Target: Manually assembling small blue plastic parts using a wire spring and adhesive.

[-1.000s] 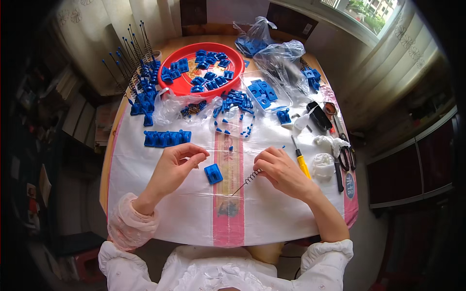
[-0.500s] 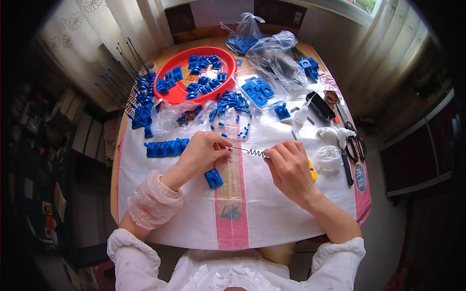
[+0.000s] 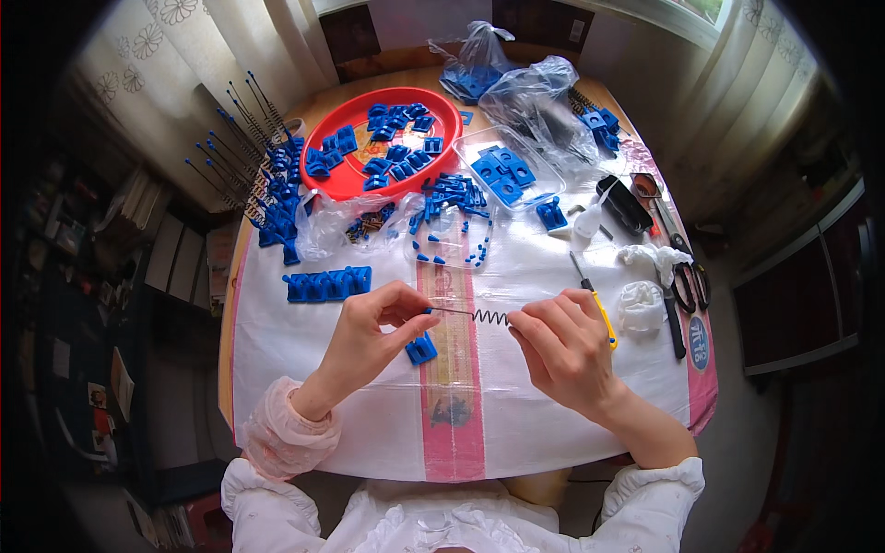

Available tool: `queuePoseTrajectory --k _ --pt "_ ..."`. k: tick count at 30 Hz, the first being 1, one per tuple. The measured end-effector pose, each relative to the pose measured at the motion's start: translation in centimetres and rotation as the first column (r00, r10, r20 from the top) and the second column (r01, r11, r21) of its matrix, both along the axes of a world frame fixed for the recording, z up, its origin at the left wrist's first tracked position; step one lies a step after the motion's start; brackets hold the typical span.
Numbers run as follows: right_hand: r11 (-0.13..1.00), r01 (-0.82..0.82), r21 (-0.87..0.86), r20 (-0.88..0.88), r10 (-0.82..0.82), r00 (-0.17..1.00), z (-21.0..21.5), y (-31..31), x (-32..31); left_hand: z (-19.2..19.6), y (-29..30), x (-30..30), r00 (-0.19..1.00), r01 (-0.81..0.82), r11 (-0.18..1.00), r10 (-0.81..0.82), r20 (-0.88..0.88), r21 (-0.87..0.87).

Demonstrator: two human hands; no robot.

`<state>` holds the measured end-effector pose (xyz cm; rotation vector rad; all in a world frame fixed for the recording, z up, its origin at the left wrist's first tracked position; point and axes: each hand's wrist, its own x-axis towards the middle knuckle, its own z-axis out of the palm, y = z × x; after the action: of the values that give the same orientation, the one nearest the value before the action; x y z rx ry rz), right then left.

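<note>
Between my hands a coil spring of dark wire is stretched out level, its straight end pointing left. My left hand pinches that straight end between thumb and forefinger, with a bit of blue showing at the fingertips. My right hand grips the coiled end, and its fingers hide the rest of the coil. A blue plastic piece lies on the sheet just under my left fingertips, partly covered by them. Up and left of my left hand stands a joined row of blue plastic pieces.
A red tray of blue parts stands at the back, beside a clear box of blue plates. Upright springs with blue tips crowd the far left. On the right lie a yellow-handled screwdriver, scissors, crumpled white tissue and a black case.
Both hands have come slightly nearer to me with the spring still between them. My left hand now partly covers the blue piece, and more of the screwdriver shows. The whole view has shifted a little.
</note>
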<state>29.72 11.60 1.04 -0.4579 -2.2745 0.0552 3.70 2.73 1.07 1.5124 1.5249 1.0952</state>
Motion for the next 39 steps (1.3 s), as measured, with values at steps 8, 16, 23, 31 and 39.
queuePoseTrajectory --k 8,16,23,31,39 --pt "1.0 -0.014 -0.015 0.027 0.014 1.0 0.2 -0.3 -0.4 -2.5 -1.0 -0.6 0.964 -0.115 0.993 0.105 0.245 0.028" --pt "1.0 -0.019 -0.022 0.05 0.02 0.999 0.0 -0.6 -0.5 -2.7 -0.8 -1.1 0.977 -0.048 0.992 0.023 0.213 0.117" --pt "1.0 -0.019 -0.024 0.05 0.02 0.999 0.3 -0.7 -0.5 -3.0 -0.7 -1.1 0.965 -0.067 0.99 0.033 0.26 0.122" --pt "1.0 -0.015 -0.013 0.063 0.016 0.998 0.0 -0.7 -0.5 -2.9 -0.8 -1.0 0.973 -0.043 0.991 0.013 0.23 0.128" --pt "1.0 -0.012 -0.008 0.073 0.013 0.997 0.1 -0.8 -0.5 -3.1 -0.7 -1.0 0.972 -0.076 0.99 0.046 0.231 0.12"
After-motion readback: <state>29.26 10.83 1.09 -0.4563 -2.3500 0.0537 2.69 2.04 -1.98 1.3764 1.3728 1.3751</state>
